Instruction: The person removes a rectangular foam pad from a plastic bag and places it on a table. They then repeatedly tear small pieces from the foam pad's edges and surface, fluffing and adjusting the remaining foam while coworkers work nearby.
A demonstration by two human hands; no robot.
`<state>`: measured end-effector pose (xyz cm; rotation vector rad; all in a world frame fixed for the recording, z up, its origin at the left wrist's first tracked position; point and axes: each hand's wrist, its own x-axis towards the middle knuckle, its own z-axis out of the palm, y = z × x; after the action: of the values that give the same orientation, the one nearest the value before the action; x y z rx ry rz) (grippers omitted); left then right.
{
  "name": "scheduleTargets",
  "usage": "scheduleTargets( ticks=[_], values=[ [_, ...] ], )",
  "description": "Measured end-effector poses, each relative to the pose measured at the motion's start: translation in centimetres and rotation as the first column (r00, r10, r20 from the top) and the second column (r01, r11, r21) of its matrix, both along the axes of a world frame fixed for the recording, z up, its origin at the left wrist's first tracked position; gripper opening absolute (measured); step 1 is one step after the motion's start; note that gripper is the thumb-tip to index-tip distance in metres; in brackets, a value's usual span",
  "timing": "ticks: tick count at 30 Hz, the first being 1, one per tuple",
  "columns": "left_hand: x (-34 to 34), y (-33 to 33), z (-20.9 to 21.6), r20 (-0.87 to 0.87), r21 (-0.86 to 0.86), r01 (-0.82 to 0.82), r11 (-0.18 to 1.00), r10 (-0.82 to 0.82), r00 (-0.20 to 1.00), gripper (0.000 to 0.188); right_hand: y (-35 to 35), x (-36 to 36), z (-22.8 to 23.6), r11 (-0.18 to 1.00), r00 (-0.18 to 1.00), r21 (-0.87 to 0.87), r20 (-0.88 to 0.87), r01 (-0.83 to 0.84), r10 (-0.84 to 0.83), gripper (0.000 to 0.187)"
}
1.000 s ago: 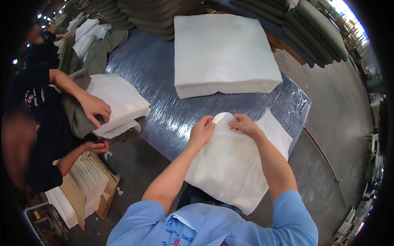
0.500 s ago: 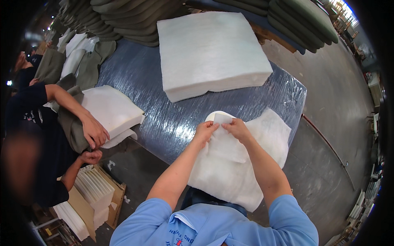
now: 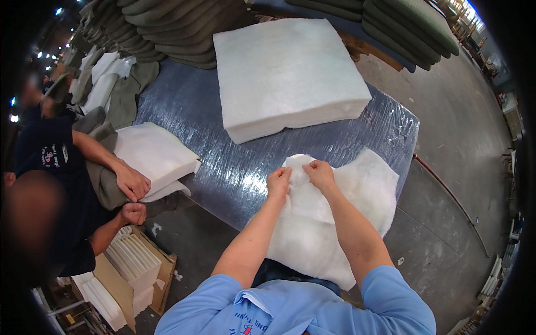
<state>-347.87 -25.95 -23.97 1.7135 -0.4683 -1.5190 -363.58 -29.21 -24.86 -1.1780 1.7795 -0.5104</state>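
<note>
A large piece of soft white wadding (image 3: 365, 187) lies over the near table edge and hangs down in front of me. On top of it is a thinner white sheet (image 3: 310, 204), with a rounded white edge at its far end. My left hand (image 3: 277, 184) pinches this thin sheet near its far left side. Close by on the right, my right hand (image 3: 320, 176) also pinches it, thumb and fingers together. The fingers partly hide the rounded end, so I cannot tell whether it belongs to the sheet or to a separate piece beneath.
A thick stack of white wadding (image 3: 290, 78) sits on the film-wrapped table (image 3: 212, 162). At left a co-worker (image 3: 44, 195) fits a grey-green cover (image 3: 103, 181) on a white foam cushion (image 3: 159, 153). Grey-green cushions (image 3: 173, 28) are piled behind. Foam slabs (image 3: 131, 257) stand below.
The raised corner of the thin sheet has come down flatter over the rounded end. My hands stay close together at its far edge. The co-worker leans slightly further right.
</note>
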Motion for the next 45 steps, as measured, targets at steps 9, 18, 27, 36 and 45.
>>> scheduleTargets(
  ticks=[9,18,27,36,45],
  values=[
    [0.5,0.0,0.7,0.061,-0.017,-0.002,1.0,0.003,0.998,0.019,0.3,1.4,1.1,1.0,0.993,-0.008,-0.115,-0.03,0.029,0.029],
    [0.5,1.0,3.1,0.743,-0.221,0.509,0.832,-0.194,0.64,0.025,1.4,0.8,1.0,0.997,0.964,0.003,-0.258,-0.071,0.069,0.032],
    [0.8,0.4,2.0,0.87,0.125,0.801,0.586,-0.452,0.195,0.069,0.8,0.9,2.6,0.984,0.954,0.009,-0.246,-0.177,0.174,0.033],
    [1.0,0.0,2.0,0.81,0.228,0.799,0.557,-0.563,0.161,0.078,0.0,4.1,4.3,0.876,0.975,-0.434,-0.032,-0.211,0.22,0.022],
    [1.7,-0.7,2.3,0.81,0.179,0.785,0.593,-0.542,0.225,0.087,-0.2,2.0,0.3,0.927,0.979,-0.326,-0.143,-0.187,0.148,0.041]
  ],
)
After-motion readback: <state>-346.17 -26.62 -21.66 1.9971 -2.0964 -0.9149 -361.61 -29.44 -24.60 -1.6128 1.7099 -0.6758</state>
